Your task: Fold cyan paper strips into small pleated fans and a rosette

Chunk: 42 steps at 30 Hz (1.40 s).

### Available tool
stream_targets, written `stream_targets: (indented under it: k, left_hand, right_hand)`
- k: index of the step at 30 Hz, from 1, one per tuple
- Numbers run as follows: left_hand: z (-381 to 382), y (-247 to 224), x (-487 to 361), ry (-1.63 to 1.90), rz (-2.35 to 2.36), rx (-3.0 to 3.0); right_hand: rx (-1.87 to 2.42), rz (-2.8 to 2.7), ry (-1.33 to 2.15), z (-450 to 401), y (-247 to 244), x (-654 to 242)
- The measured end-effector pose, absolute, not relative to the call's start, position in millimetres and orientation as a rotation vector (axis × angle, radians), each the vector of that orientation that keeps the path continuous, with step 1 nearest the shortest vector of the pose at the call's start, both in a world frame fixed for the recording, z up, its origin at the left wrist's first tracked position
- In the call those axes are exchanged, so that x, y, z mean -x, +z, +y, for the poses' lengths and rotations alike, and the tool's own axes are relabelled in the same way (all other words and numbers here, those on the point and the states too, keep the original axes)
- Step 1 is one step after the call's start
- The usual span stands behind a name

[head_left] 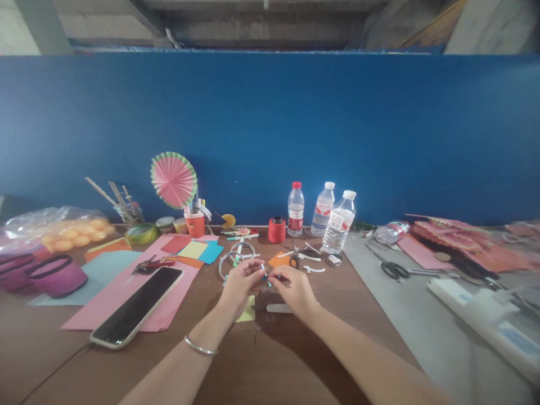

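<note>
My left hand (244,277) and my right hand (294,284) meet above the middle of the brown table. Fingertips of both hands pinch a small blue-and-white piece (264,271), too small and too covered to name. Beneath the left hand lies a yellow paper square (248,310), and a pale flat strip (278,308) pokes out under the right. Just beyond the hands are an orange paper (282,260), a coil of clear tubing or wire (223,265) and black-handled scissors (294,260). A red spool of thread (277,230) stands farther back.
Water bottles (296,214) stand behind to the right. Coloured papers (194,249) and a phone (137,306) with a cable lie left. A paper fan (174,180) rises from an orange cup (195,226). At right are other scissors (394,270) and a power strip (485,320). A blue partition (261,124) closes the back.
</note>
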<state>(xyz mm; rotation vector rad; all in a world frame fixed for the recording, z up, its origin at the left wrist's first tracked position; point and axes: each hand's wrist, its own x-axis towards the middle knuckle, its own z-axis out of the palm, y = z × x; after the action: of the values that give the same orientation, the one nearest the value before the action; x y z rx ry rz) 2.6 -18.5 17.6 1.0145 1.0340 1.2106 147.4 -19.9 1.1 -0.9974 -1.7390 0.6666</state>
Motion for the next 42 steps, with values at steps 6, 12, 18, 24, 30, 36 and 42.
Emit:
stream_targets:
  k: [6, 12, 18, 24, 30, 36, 42]
  left_hand:
    - [-18.6, 16.4, -2.3, 1.171, 0.951, -0.987]
    - [-16.1, 11.5, 0.1, 1.16, 0.849, -0.953]
    - [-18.2, 15.2, -1.1, 1.148, 0.854, -0.969]
    - [-20.6, 17.8, -4.4, 1.174, 0.89, -1.004]
    - [-19.8, 15.8, -3.5, 1.111, 0.884, -1.017]
    - [-18.8, 12.1, -1.6, 1.046, 0.826, -1.069]
    - [-20.3, 13.1, -1.7, 1.028, 0.754, -1.055]
  right_hand:
    - [1.071, -1.614, 0.832, -15.0, -3.9, -146.6]
    - [1.102, -1.561, 0.878, -11.9, -4.1, -147.4]
    - [1.092, -1.577, 0.849, -13.6, -1.5, -148.5]
    - [1.076, -1.644, 0.734, -17.9, 1.6, -148.0]
    - [1.074, -1.668, 0.651, -18.7, 0.3, -148.0]
    - [1.052, -1.693, 0.585, -19.1, -0.5, -149.7]
    - [1.054, -1.663, 0.564, -17.3, -1.4, -151.0]
